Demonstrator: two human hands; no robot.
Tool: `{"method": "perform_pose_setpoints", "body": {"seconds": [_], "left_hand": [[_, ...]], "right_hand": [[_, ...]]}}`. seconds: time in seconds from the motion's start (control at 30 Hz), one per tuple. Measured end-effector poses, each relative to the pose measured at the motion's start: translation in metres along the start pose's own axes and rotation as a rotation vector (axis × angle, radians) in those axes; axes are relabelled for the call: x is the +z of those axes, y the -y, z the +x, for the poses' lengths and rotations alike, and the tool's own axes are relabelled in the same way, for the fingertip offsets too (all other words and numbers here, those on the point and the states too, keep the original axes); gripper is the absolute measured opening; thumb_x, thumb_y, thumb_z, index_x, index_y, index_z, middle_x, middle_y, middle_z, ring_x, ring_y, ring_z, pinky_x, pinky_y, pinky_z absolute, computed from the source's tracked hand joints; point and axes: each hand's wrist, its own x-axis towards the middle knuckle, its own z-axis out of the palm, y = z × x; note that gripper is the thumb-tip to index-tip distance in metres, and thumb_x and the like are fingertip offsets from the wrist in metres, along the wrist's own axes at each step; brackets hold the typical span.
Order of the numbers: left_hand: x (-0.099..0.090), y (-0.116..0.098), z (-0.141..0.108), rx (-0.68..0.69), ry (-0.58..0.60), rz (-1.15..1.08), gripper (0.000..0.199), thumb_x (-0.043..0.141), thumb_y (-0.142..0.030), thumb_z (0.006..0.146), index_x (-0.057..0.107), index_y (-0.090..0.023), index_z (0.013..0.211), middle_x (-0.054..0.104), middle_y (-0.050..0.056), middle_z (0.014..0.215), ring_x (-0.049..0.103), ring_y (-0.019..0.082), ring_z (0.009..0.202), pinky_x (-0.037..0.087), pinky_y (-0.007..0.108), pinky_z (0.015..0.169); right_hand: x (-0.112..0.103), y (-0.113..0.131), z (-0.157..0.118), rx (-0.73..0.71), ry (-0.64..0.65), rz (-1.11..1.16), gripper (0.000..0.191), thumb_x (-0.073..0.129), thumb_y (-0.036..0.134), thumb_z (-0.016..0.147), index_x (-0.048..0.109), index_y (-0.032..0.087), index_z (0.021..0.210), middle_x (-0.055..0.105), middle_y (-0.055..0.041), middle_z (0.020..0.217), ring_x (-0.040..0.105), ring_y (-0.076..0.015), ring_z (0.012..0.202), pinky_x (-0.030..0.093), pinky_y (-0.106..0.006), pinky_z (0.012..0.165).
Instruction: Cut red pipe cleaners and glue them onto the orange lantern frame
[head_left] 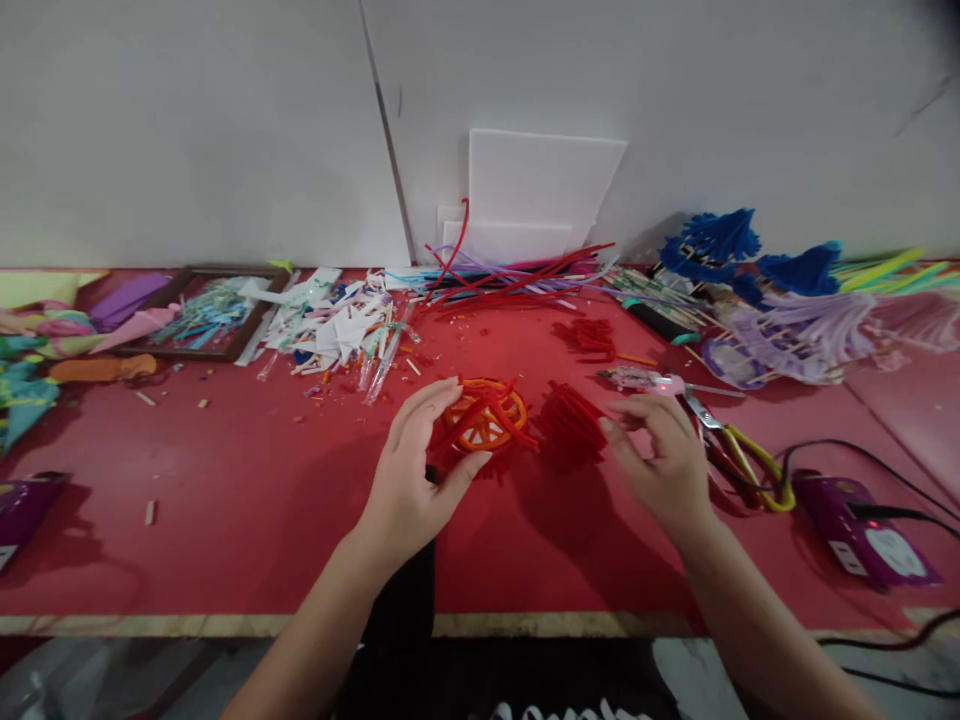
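Note:
My left hand (412,460) curves its thumb and fingers around a round orange pipe-cleaner frame (512,405) with spokes inside. Red pipe-cleaner strips lie across the top of this frame. To its right is a fuzzy bundle of folded red pipe cleaner (571,425). The thumb and fingertips of my right hand (664,450) close on the bundle's right edge; the contact is slightly blurred. A smaller red pipe-cleaner piece (589,338) lies farther back, beside a short orange strip.
Right of my right hand lie a clear-bodied tool (641,380), yellow-handled scissors (757,470) and a purple corded box (862,530). Loose pipe cleaners (517,285) lie along the wall. White scraps (337,320) and a brown frame (217,345) are at left; blue and lilac pieces (787,330) at right.

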Motion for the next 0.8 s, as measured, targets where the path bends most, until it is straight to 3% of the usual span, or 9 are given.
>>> {"method": "perform_pose_setpoints", "body": {"seconds": [0.1,0.23,0.47,0.67,0.8], "left_hand": [[0.005,-0.007,-0.003,-0.014,-0.040,0.036,0.051,0.067,-0.024,0.079,0.046,-0.019,0.126,0.055,0.014,0.126,0.051,0.025,0.120,0.047,0.044,0.100],[0.008,-0.016,-0.007,-0.042,-0.106,0.088,0.048,0.068,-0.026,0.078,0.048,-0.018,0.121,0.056,0.014,0.123,0.053,0.025,0.117,0.051,0.042,0.094],[0.012,-0.024,-0.013,-0.013,-0.141,0.206,0.050,0.070,-0.032,0.077,0.049,-0.018,0.119,0.059,0.013,0.119,0.054,0.025,0.114,0.046,0.042,0.099],[0.001,-0.037,-0.016,-0.067,-0.048,0.256,0.066,0.066,-0.049,0.077,0.044,-0.012,0.126,0.055,0.018,0.126,0.051,0.030,0.116,0.045,0.045,0.097],[-0.016,-0.040,-0.008,-0.065,-0.031,0.288,0.047,0.056,-0.040,0.086,0.049,-0.013,0.124,0.061,0.015,0.119,0.056,0.027,0.108,0.046,0.044,0.091]], "right_hand": [[0.009,0.036,0.002,-0.085,0.160,0.169,0.017,0.062,0.027,0.083,0.060,0.020,0.099,0.066,-0.0051,0.085,0.064,-0.0172,0.073,0.053,-0.032,0.066],[0.017,0.063,0.009,-0.198,0.168,0.269,0.019,0.065,0.025,0.082,0.061,0.021,0.100,0.069,-0.0041,0.084,0.066,-0.0167,0.073,0.055,-0.029,0.065],[0.017,0.070,0.025,-0.245,0.104,0.225,0.013,0.061,0.018,0.082,0.067,0.022,0.093,0.066,-0.0065,0.088,0.063,-0.0202,0.083,0.052,-0.037,0.074],[0.017,0.071,0.032,-0.219,0.128,0.258,0.011,0.061,0.016,0.082,0.069,0.022,0.087,0.064,-0.0056,0.086,0.060,-0.0190,0.082,0.050,-0.036,0.073],[0.018,0.075,0.033,-0.236,0.125,0.255,0.012,0.062,0.017,0.082,0.069,0.022,0.090,0.065,-0.0053,0.086,0.060,-0.0186,0.081,0.050,-0.036,0.072]]}}
